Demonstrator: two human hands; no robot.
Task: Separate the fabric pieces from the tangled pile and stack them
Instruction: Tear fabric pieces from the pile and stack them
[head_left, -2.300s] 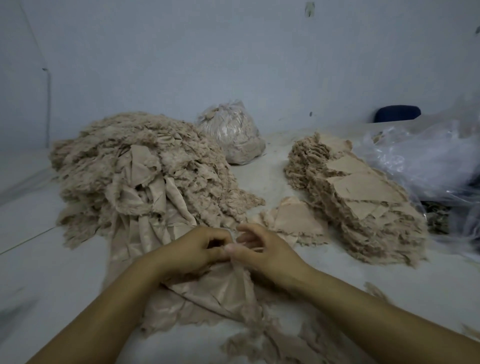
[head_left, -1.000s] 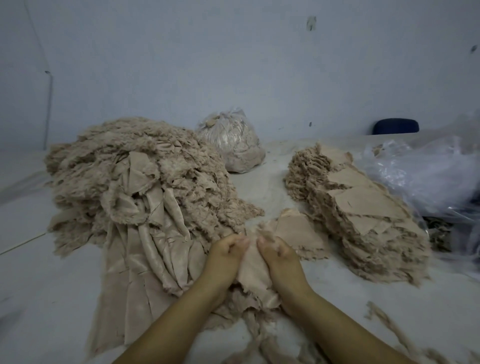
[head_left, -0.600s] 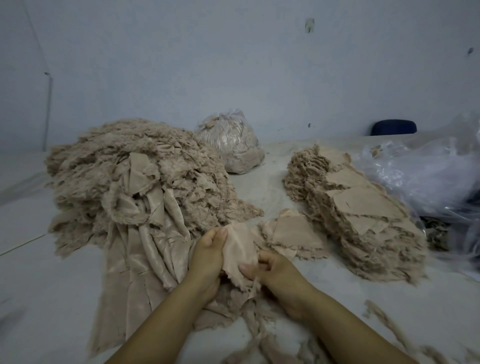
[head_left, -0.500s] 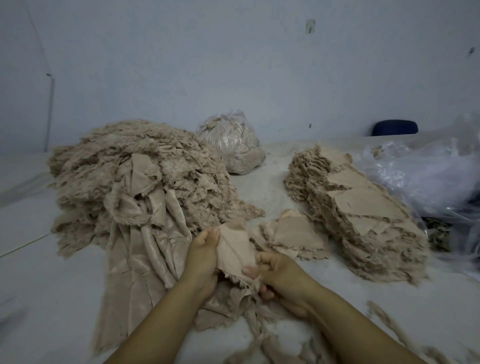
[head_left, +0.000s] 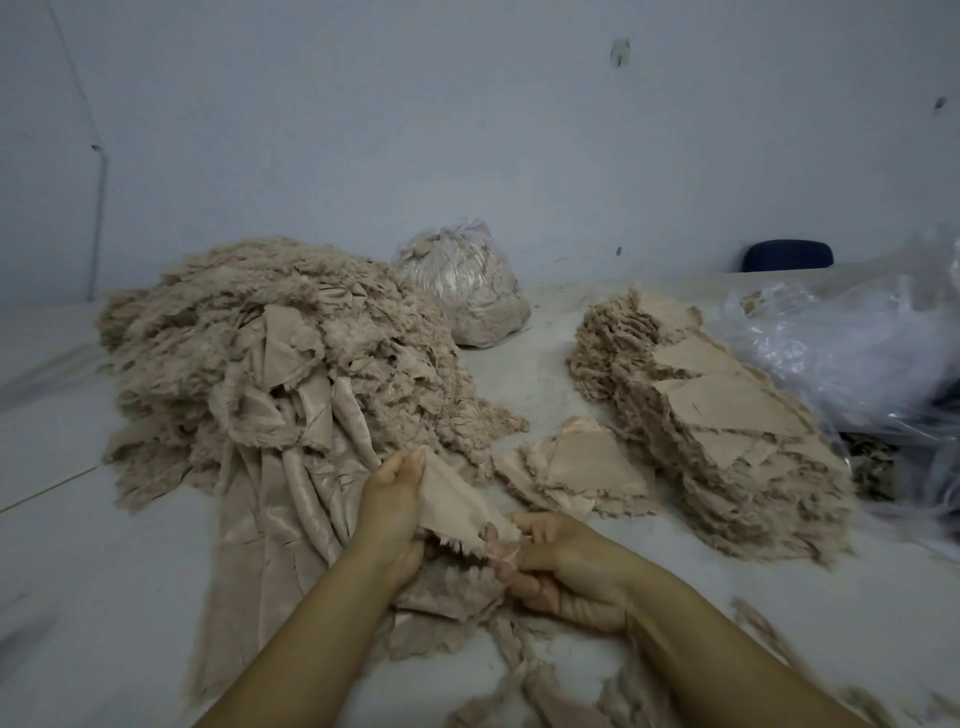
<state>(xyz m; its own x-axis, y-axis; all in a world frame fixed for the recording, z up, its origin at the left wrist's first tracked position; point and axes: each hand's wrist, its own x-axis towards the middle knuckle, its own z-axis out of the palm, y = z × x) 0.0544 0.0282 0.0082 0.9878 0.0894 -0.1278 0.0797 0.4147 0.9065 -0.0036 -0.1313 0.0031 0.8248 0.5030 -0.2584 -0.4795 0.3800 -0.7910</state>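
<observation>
Two hands work one beige fabric piece, held up just above the worktop. Left hand: fingers curled round the piece's upper corner. Right hand: fingers pinching its frayed lower edge. Tangled pile lies beyond and left of the left-hand fingers; long satin strips trail from it down under both hands. Small stack sits near, beyond the right-hand fingers. Tall stack further right. Clear plastic bags at far right; filled bag well beyond.
</observation>
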